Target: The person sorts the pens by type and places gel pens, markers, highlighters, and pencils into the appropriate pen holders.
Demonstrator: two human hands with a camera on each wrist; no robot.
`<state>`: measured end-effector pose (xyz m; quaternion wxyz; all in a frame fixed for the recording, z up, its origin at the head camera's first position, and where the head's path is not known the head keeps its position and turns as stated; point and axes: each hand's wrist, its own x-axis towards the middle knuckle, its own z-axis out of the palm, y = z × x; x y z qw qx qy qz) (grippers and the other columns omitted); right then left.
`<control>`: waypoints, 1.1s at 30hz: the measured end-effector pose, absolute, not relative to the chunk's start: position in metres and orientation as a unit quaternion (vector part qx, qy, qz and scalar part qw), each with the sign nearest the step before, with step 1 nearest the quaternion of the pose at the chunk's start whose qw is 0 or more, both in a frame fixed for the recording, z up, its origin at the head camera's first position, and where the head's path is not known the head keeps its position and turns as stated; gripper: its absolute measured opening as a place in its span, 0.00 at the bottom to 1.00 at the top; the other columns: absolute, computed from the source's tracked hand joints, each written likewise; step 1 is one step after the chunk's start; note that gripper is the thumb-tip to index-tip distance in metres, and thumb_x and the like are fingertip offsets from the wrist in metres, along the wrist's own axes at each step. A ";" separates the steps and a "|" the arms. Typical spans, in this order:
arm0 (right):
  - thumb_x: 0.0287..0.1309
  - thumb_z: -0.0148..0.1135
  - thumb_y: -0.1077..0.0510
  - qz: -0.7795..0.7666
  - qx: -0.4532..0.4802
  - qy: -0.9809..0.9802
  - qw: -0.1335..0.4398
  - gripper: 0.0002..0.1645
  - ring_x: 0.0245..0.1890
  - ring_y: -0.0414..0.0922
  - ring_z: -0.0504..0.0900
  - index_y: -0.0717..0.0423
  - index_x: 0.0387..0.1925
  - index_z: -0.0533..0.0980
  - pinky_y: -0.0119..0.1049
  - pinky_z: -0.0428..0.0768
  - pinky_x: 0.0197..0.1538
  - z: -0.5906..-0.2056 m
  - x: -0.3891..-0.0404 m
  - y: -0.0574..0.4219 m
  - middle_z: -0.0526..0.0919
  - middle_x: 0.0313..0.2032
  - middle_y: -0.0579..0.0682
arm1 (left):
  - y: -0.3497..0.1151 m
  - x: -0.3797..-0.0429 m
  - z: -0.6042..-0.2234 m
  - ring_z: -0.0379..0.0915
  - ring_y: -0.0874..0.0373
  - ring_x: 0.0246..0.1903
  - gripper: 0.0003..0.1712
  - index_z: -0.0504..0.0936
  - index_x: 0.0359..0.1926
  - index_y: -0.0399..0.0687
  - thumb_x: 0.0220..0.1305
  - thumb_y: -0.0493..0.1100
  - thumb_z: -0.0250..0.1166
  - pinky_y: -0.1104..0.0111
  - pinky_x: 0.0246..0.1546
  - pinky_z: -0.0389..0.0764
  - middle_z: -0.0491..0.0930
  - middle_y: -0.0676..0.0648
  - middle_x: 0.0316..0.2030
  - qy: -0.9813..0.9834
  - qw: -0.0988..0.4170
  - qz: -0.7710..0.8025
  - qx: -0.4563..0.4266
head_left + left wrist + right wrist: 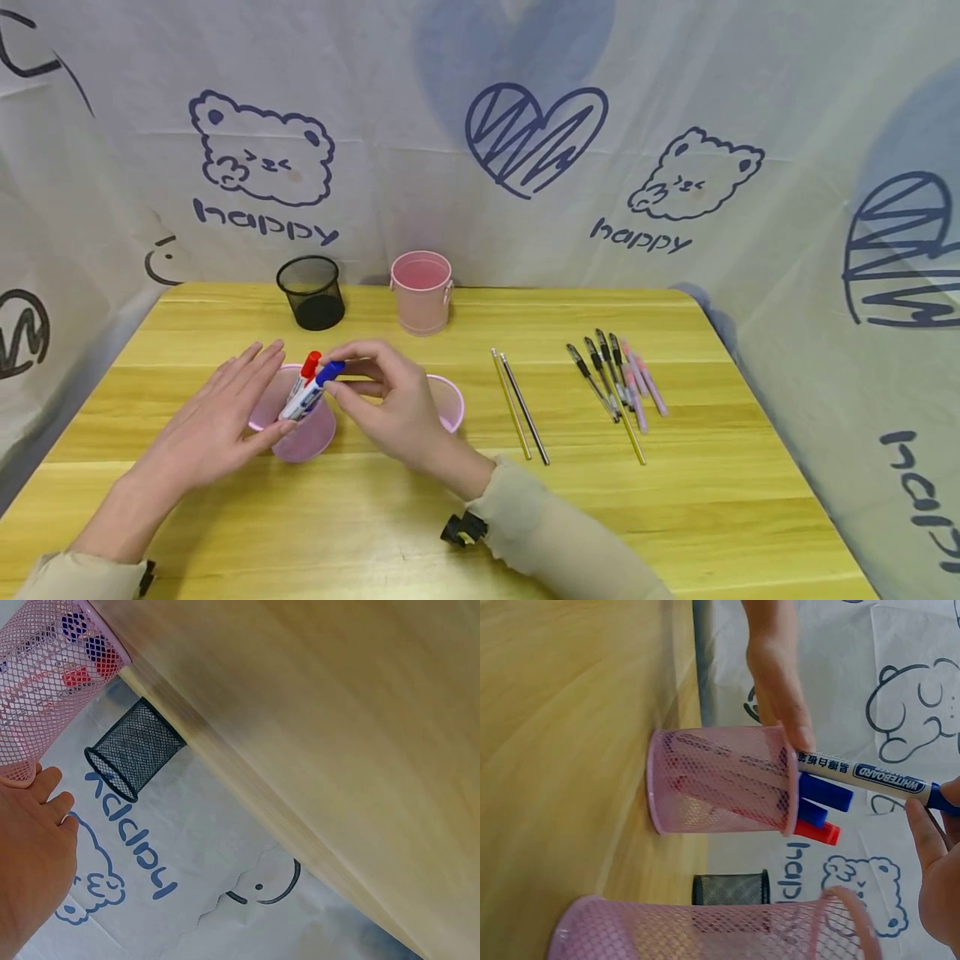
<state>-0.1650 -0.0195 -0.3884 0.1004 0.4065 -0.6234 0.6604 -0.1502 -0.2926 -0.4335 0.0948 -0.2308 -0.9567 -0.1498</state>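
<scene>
My right hand [393, 408] pinches a blue-capped whiteboard marker [889, 778] near its cap. The marker slants, with its lower end at the mouth of a pink mesh pen cup [727, 780]. Inside that cup stand two blue-capped markers [825, 793] and a red-capped marker [819, 831], their caps above the rim. My left hand [210, 425] rests at the cup's rim, fingers extended along the far left side and thumb by the near edge. The left wrist view shows its fingers [52, 791] right at the rim.
Beside my right hand stands a second pink mesh cup [450, 404]. A black mesh cup [311, 287] and a pink bucket [422, 304] stand at the back. Rightward lie two pencils [522, 408], several black-capped pens [596, 367], several pink pens [652, 387] and a gold pencil [632, 437].
</scene>
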 end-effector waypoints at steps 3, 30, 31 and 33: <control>0.61 0.67 0.76 0.646 0.411 -0.635 0.103 0.20 0.52 0.49 0.88 0.69 0.54 0.76 0.39 0.88 0.51 -0.393 -0.166 -0.023 0.84 0.52 0.64 | -0.293 -0.150 -0.434 0.43 0.39 0.81 0.54 0.48 0.84 0.45 0.71 0.61 0.65 0.61 0.81 0.33 0.50 0.39 0.82 -0.956 0.097 -0.150 -0.232; 0.60 0.64 0.79 0.586 0.447 -0.669 0.094 0.17 0.56 0.52 0.86 0.76 0.52 0.78 0.41 0.86 0.56 -0.370 -0.146 -0.017 0.84 0.51 0.69 | -0.292 -0.149 -0.434 0.41 0.41 0.81 0.54 0.47 0.84 0.47 0.70 0.60 0.65 0.60 0.82 0.34 0.50 0.41 0.82 -0.953 0.103 -0.151 -0.240; 0.61 0.64 0.79 0.588 0.446 -0.668 0.093 0.17 0.56 0.52 0.86 0.76 0.52 0.78 0.41 0.86 0.56 -0.371 -0.146 -0.016 0.84 0.51 0.69 | -0.293 -0.149 -0.434 0.41 0.41 0.81 0.54 0.47 0.84 0.47 0.70 0.60 0.65 0.59 0.82 0.34 0.50 0.41 0.82 -0.953 0.103 -0.150 -0.242; 0.61 0.65 0.78 0.594 0.440 -0.667 0.088 0.18 0.57 0.53 0.86 0.75 0.53 0.78 0.41 0.86 0.57 -0.376 -0.148 -0.015 0.84 0.53 0.68 | -0.293 -0.149 -0.433 0.41 0.40 0.81 0.54 0.46 0.84 0.47 0.71 0.60 0.65 0.58 0.82 0.34 0.49 0.41 0.82 -0.952 0.104 -0.150 -0.246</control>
